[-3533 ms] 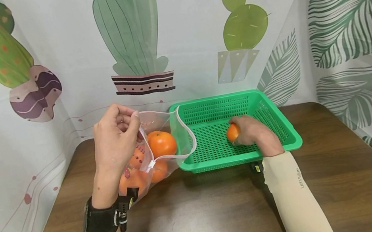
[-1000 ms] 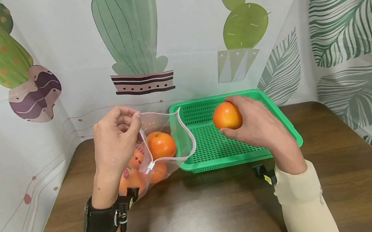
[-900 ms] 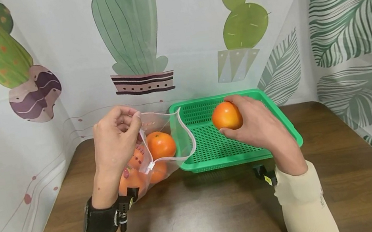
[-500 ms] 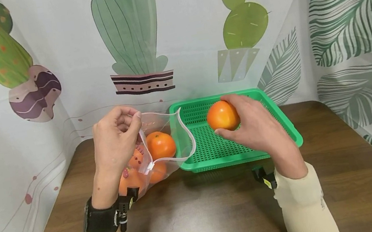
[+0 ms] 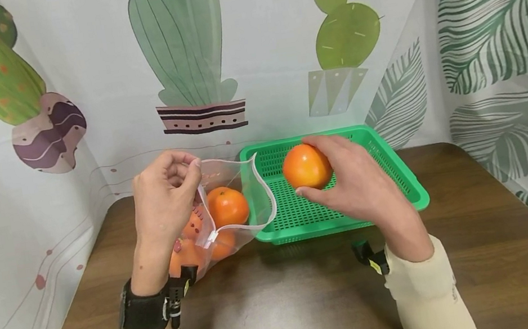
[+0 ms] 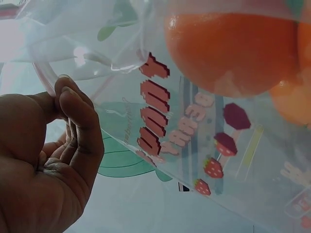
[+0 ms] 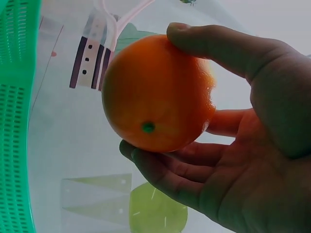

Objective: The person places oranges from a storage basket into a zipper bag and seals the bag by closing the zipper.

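My left hand (image 5: 162,202) pinches the white-edged rim of a clear zip bag (image 5: 260,202) between thumb and fingertips, and its mouth gapes toward the right. Several oranges (image 5: 227,206) lie inside the bag; the left wrist view shows red lettering and strawberry prints on the plastic (image 6: 214,167). My right hand (image 5: 355,179) grips another orange (image 5: 306,167), thumb on one side and fingers curled round the other, held up over the green basket (image 5: 350,224). In the right wrist view a small green stem end (image 7: 148,127) shows on that orange.
The basket stands at the back of the brown wooden table (image 5: 285,303), its left end overlapped by the bag mouth. Behind the table hangs a white cloth (image 5: 266,44) printed with cacti and leaves. A black strap (image 5: 147,313) circles the left wrist.
My right hand first reached down into the basket at the orange, then lifted it and carried it leftward toward the bag. The left hand and bag have stayed nearly still.
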